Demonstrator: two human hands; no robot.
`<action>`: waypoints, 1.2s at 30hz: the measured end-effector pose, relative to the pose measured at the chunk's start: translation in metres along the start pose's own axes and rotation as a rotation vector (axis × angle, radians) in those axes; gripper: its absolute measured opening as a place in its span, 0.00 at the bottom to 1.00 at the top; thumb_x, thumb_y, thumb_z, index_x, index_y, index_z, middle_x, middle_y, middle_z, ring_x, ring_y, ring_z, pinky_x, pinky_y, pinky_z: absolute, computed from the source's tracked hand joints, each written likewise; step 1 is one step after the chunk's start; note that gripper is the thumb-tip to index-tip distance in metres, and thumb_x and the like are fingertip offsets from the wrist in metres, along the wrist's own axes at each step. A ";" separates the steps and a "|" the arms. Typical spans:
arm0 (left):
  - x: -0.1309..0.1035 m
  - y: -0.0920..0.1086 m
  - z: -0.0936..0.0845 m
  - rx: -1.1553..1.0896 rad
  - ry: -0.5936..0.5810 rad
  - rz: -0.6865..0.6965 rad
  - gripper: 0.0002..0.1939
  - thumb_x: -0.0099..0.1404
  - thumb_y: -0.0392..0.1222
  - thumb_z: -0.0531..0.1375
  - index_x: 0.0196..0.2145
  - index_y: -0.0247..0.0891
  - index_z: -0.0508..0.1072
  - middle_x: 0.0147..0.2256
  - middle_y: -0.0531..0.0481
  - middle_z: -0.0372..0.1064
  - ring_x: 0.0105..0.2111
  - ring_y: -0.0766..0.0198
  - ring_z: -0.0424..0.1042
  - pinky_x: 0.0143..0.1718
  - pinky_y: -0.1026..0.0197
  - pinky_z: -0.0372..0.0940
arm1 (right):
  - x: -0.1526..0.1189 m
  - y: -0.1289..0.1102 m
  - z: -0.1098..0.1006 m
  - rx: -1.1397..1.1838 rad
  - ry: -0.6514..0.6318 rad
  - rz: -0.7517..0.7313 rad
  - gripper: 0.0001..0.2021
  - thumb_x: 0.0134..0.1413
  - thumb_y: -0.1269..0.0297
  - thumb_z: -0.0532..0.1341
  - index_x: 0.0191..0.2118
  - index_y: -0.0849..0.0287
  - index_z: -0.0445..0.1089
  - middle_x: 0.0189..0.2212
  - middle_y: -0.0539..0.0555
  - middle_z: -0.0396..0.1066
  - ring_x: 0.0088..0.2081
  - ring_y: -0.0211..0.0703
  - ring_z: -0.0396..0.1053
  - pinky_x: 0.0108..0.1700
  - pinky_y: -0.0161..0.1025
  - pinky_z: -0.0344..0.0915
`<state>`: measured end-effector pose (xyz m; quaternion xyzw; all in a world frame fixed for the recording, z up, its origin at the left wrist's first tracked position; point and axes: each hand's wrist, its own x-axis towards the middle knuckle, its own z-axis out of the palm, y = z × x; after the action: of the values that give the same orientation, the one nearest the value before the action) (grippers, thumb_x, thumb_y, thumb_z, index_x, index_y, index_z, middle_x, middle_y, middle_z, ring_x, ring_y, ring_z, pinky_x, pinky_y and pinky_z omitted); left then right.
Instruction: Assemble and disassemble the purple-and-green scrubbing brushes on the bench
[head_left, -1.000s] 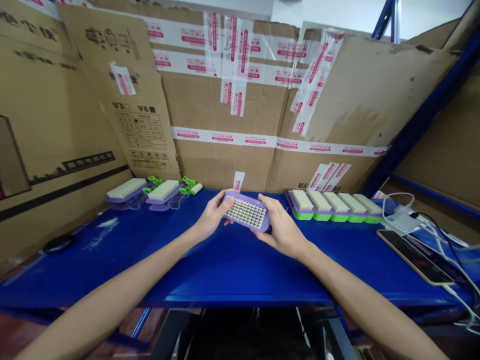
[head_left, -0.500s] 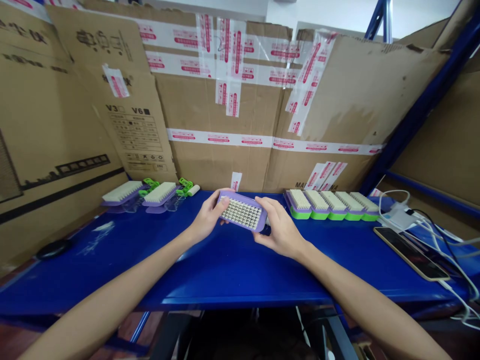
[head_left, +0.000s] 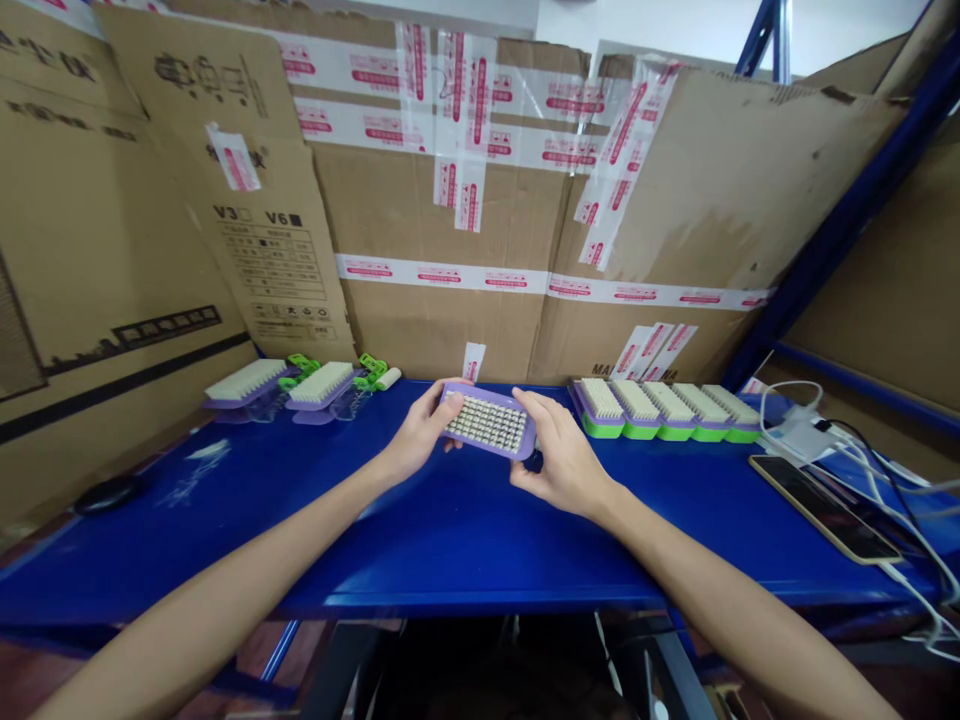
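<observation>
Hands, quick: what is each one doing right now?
Left hand: closed on the left end of the purple brush, bristles up.
Right hand: closed on the same brush's right end, above the blue table.

I see a blue table (head_left: 465, 540) carrying two purple-backed brushes (head_left: 281, 382) at the back left beside green clips (head_left: 373, 368), a row of four green-based brushes (head_left: 664, 410) at the back right, a phone (head_left: 823, 508) with white cables (head_left: 814, 430) on the right, and a dark round object (head_left: 103, 492) far left
</observation>
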<state>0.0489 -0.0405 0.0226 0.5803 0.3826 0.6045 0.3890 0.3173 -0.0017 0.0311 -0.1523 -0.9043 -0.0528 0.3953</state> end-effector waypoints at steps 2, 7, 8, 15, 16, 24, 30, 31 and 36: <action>-0.001 0.001 0.001 -0.006 -0.010 -0.004 0.35 0.72 0.70 0.70 0.58 0.37 0.73 0.33 0.51 0.75 0.23 0.65 0.75 0.19 0.66 0.66 | -0.001 -0.001 0.000 -0.013 0.002 -0.002 0.55 0.60 0.69 0.65 0.85 0.51 0.34 0.73 0.69 0.66 0.72 0.71 0.68 0.68 0.73 0.74; -0.002 0.003 0.003 -0.011 -0.026 -0.007 0.35 0.72 0.70 0.69 0.57 0.37 0.73 0.33 0.51 0.75 0.23 0.65 0.75 0.20 0.66 0.66 | -0.001 -0.003 -0.001 -0.029 0.009 -0.014 0.53 0.60 0.69 0.64 0.85 0.54 0.36 0.72 0.72 0.64 0.73 0.71 0.67 0.70 0.73 0.73; -0.002 0.003 0.003 -0.010 -0.025 -0.010 0.35 0.71 0.71 0.69 0.57 0.37 0.73 0.32 0.52 0.75 0.23 0.65 0.75 0.20 0.65 0.66 | -0.001 -0.003 -0.001 -0.027 0.005 -0.013 0.53 0.60 0.69 0.64 0.84 0.54 0.37 0.72 0.72 0.64 0.73 0.71 0.67 0.70 0.73 0.72; -0.001 0.000 0.002 -0.013 -0.026 -0.031 0.35 0.71 0.72 0.70 0.56 0.38 0.73 0.31 0.53 0.74 0.23 0.64 0.75 0.19 0.65 0.66 | 0.000 -0.003 0.000 -0.014 0.006 0.001 0.50 0.59 0.71 0.64 0.82 0.54 0.41 0.71 0.71 0.65 0.72 0.72 0.67 0.69 0.74 0.72; 0.000 0.000 0.002 -0.007 -0.023 -0.030 0.35 0.71 0.72 0.70 0.56 0.38 0.73 0.32 0.53 0.74 0.23 0.64 0.75 0.20 0.65 0.67 | -0.001 -0.003 0.001 -0.012 0.001 0.007 0.49 0.58 0.71 0.64 0.82 0.54 0.42 0.71 0.72 0.65 0.72 0.72 0.67 0.69 0.74 0.72; 0.002 0.001 0.001 0.037 0.027 -0.054 0.38 0.68 0.75 0.69 0.55 0.37 0.74 0.31 0.53 0.72 0.21 0.65 0.73 0.19 0.64 0.67 | -0.001 0.000 0.003 0.036 -0.002 0.003 0.48 0.54 0.72 0.65 0.79 0.55 0.48 0.68 0.71 0.67 0.69 0.71 0.69 0.67 0.71 0.75; 0.003 0.001 -0.003 0.057 0.055 -0.026 0.37 0.70 0.73 0.70 0.57 0.36 0.75 0.32 0.52 0.73 0.22 0.65 0.73 0.20 0.64 0.67 | 0.000 0.001 0.006 0.077 -0.021 0.016 0.49 0.61 0.69 0.67 0.81 0.52 0.43 0.71 0.71 0.65 0.71 0.71 0.67 0.68 0.72 0.74; 0.003 0.001 -0.003 0.064 0.058 -0.017 0.37 0.70 0.72 0.70 0.58 0.36 0.75 0.33 0.51 0.73 0.23 0.65 0.73 0.20 0.64 0.68 | 0.000 0.001 0.007 0.085 -0.019 0.024 0.49 0.63 0.68 0.68 0.82 0.51 0.42 0.71 0.70 0.64 0.71 0.71 0.67 0.68 0.73 0.74; 0.002 -0.001 -0.002 0.062 0.043 -0.015 0.37 0.71 0.72 0.69 0.59 0.37 0.74 0.34 0.51 0.74 0.24 0.65 0.74 0.21 0.63 0.69 | -0.001 0.001 0.007 0.098 -0.003 0.072 0.48 0.67 0.65 0.69 0.82 0.49 0.41 0.70 0.71 0.64 0.71 0.72 0.68 0.68 0.73 0.75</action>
<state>0.0469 -0.0382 0.0225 0.5760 0.4137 0.6019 0.3671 0.3137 0.0008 0.0251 -0.1653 -0.9003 0.0057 0.4026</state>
